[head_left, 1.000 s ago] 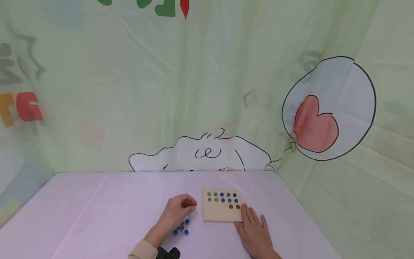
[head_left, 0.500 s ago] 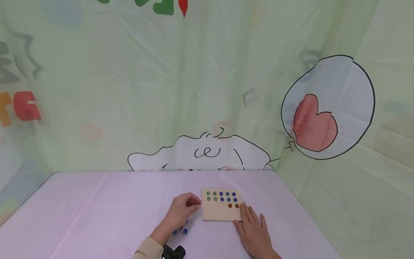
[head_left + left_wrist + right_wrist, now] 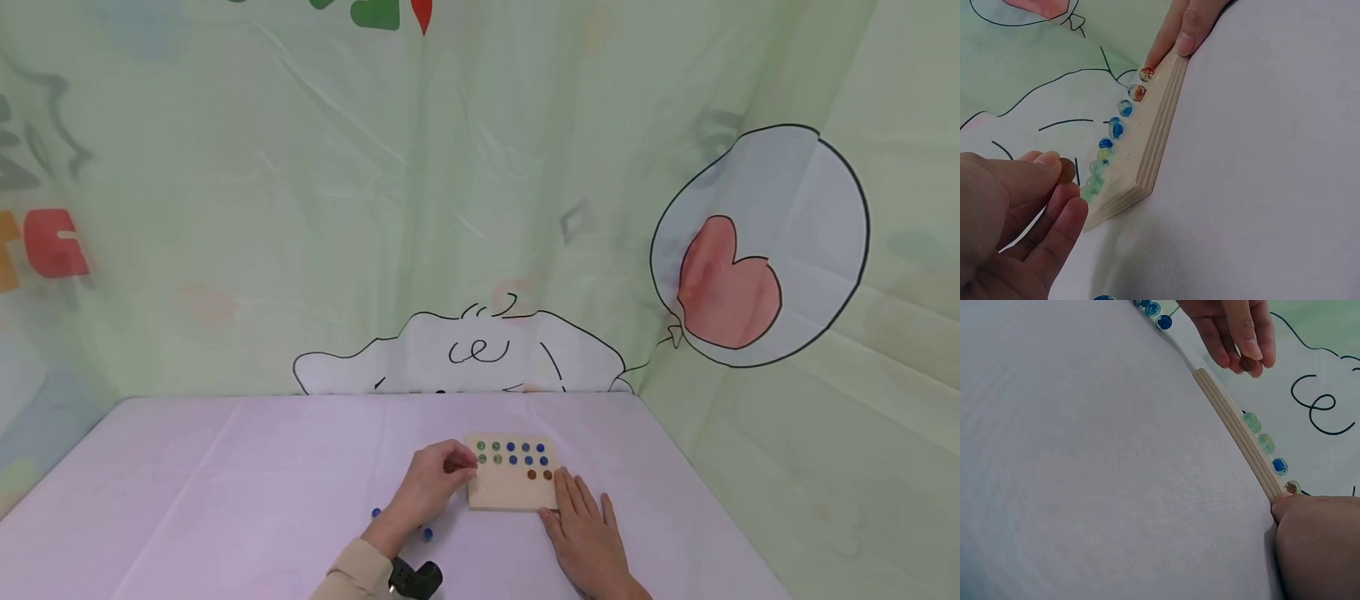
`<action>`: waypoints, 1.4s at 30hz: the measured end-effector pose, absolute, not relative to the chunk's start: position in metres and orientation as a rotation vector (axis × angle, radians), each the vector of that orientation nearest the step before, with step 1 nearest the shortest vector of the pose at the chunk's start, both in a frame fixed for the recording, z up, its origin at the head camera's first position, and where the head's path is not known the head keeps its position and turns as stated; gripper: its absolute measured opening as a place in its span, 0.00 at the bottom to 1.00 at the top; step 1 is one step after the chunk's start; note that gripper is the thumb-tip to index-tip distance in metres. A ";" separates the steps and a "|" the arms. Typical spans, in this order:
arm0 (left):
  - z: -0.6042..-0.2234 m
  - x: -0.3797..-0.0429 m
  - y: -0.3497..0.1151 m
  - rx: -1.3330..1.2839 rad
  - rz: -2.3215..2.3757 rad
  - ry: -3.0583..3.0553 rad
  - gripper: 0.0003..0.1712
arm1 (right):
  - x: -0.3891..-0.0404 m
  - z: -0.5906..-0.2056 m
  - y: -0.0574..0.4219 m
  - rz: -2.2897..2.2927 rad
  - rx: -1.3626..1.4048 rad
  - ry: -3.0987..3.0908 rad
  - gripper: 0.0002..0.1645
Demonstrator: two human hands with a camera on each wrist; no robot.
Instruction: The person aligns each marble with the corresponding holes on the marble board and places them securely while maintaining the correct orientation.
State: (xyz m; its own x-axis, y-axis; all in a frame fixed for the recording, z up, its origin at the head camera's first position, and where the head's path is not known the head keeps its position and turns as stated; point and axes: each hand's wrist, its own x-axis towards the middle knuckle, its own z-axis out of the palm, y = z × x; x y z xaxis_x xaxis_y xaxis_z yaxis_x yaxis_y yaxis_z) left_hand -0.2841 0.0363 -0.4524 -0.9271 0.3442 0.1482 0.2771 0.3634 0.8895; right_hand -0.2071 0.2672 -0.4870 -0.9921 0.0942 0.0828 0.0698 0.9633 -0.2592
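Between thumb and fingertips, my left hand [image 3: 435,482] pinches a brown marble [image 3: 1067,170], held up at the left edge of the wooden board [image 3: 504,493]. Green marbles [image 3: 497,459] fill the left of the board's two back rows, with blue marbles [image 3: 528,460] to their right. Two brown marbles [image 3: 532,474] sit at the right of the third row. My right hand [image 3: 592,533] rests with straight fingers against the board's right edge; in the left wrist view its thumb and a finger touch the board's corner.
Loose blue marbles [image 3: 427,534] lie on the white-covered table [image 3: 247,492] by my left forearm, which hides part of that group. A black strap device [image 3: 416,578] sits at my left wrist. Behind the table hangs a printed curtain [image 3: 360,208].
My left hand has moved right, from beside the loose marbles to the board's left edge, carrying the brown marble. My right hand stays at the board's right side.
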 end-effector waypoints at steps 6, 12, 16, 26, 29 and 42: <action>-0.453 -0.287 0.046 0.617 1.635 2.562 0.06 | -0.208 -0.490 0.268 0.405 -0.138 -3.025 0.43; -0.454 -0.290 0.056 0.644 1.654 2.569 0.06 | -0.209 -0.489 0.268 0.411 -0.141 -3.035 0.43; -0.454 -0.290 0.063 0.648 1.667 2.569 0.06 | -0.209 -0.490 0.268 0.401 -0.149 -3.040 0.43; -0.453 -0.287 0.082 0.649 1.687 2.568 0.06 | -0.209 -0.490 0.268 0.402 -0.165 -3.053 0.44; -0.455 -0.288 0.087 0.667 1.700 2.572 0.06 | -0.209 -0.489 0.268 0.406 -0.163 -3.053 0.44; -0.455 -0.288 0.106 0.655 1.713 2.621 0.05 | -0.209 -0.488 0.268 0.384 -0.160 -3.047 0.43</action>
State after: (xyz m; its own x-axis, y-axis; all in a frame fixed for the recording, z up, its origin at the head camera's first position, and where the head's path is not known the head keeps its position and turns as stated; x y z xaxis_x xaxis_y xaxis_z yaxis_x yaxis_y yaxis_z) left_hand -0.2880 0.1058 -0.4548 -0.9147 0.3047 0.2655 0.3655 0.3434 0.8652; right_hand -0.2093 0.2675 -0.4880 -0.9924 0.1112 0.0525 0.0946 0.9634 -0.2508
